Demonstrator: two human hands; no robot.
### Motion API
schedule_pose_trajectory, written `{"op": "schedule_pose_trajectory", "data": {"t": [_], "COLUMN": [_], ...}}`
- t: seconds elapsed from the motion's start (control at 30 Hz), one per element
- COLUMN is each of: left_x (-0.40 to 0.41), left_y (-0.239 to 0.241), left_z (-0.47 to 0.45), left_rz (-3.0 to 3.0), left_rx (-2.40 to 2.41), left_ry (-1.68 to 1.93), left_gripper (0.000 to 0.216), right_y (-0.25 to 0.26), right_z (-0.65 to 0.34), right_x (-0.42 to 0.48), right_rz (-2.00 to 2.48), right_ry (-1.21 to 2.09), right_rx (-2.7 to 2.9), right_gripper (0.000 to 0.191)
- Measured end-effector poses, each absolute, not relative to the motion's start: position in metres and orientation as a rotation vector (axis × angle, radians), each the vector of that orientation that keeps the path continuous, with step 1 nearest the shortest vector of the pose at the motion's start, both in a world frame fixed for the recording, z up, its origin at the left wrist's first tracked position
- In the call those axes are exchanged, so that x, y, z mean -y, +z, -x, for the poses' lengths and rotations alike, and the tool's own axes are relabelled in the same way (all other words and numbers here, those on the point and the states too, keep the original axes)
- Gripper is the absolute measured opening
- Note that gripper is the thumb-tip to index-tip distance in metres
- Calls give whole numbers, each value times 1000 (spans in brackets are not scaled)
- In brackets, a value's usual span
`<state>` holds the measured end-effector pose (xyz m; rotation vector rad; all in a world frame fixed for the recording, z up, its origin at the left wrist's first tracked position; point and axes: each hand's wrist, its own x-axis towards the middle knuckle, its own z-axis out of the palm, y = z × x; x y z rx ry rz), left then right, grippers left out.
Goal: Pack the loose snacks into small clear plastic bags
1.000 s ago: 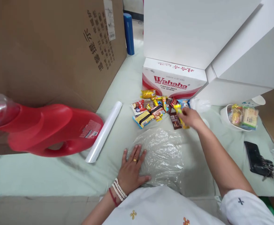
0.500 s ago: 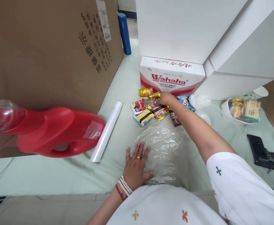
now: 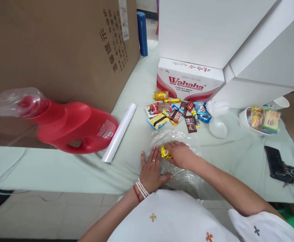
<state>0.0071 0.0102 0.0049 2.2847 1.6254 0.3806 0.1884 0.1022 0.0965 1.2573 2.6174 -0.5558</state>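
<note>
A clear plastic bag (image 3: 184, 179) lies flat on the pale green cloth in front of me. My left hand (image 3: 152, 171) rests on its left side, palm down with the fingers stretched out. Over the middle of the bag, my right hand (image 3: 181, 154) grips a small yellow-wrapped snack (image 3: 165, 152), close beside the left fingertips. Beyond the bag is a loose group of packaged snacks, among them a brown cocoa packet (image 3: 190, 124), a yellow-and-blue packet (image 3: 158, 121), a blue packet (image 3: 200, 108) and a yellow-wrapped cake (image 3: 161, 95).
A Wahaha carton (image 3: 189, 80) stands behind the snacks. To the left are a white roll (image 3: 119, 132), a red jug (image 3: 74, 127) and a large cardboard box (image 3: 61, 50). On the right sit a white bowl (image 3: 217, 127), a white basket (image 3: 243, 121), and a phone (image 3: 275, 161) with keys.
My right hand has come back from the snack group to the bag, bringing a yellow-wrapped snack. The left hand stays on the bag. The whole view has shifted slightly.
</note>
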Motion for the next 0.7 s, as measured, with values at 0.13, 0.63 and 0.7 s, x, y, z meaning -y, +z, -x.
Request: {"op": "schedule_pose_trajectory", "data": {"t": [0.13,0.63,0.7], "left_x": [0,11,9], "left_y": [7,18,19], "left_z": [11,70,80], "left_rz": [-2318,-2562,-2578], "left_rx": [-1562,-1112,-968], "left_ry": [506,551,502], "left_gripper": [101,85,68], "right_y": [57,64,71], "right_z": [-199,-221,-244], "right_x": [-82,-58,-42], "right_rz": [-1334,-1609,-1515], "right_ry": [-546,-389,-517], "right_rx": [-2804,-2850,-2963], "right_gripper": [76,57,58]}}
